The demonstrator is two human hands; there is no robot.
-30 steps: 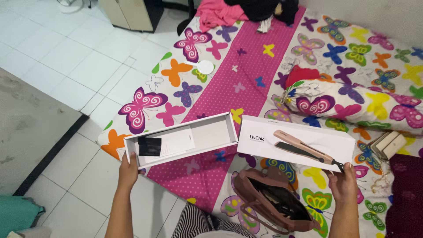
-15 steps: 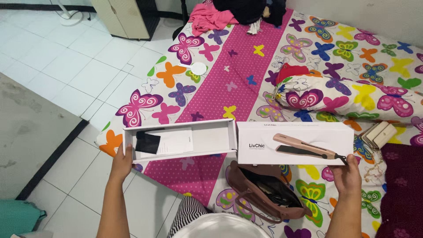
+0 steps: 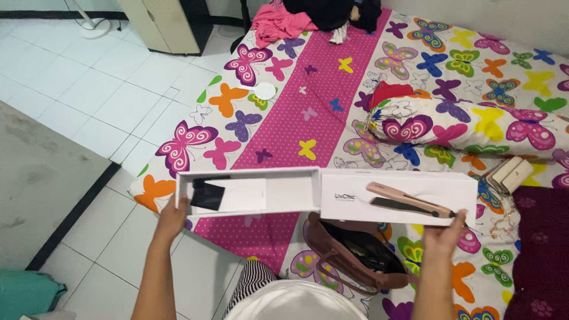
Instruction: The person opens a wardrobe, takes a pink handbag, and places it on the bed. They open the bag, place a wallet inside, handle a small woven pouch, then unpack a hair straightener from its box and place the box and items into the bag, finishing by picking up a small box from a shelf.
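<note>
Person is holding the two box halves end to end over the bed [image 3: 332, 106]: open tray [image 3: 249, 191] in the left hand [image 3: 172, 218], grip pinching its outer end; lid [image 3: 398, 198] in the right hand [image 3: 441, 232], grip clamping its far end. Likely step: mating them; the halves need aligning. Count: one tray, one lid, one brown bag [image 3: 355, 255] between the grips.

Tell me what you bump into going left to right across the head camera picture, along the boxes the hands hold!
Left hand → open white box tray → white box lid with a pink hair straightener pictured on it → right hand → dark red cloth.
</note>
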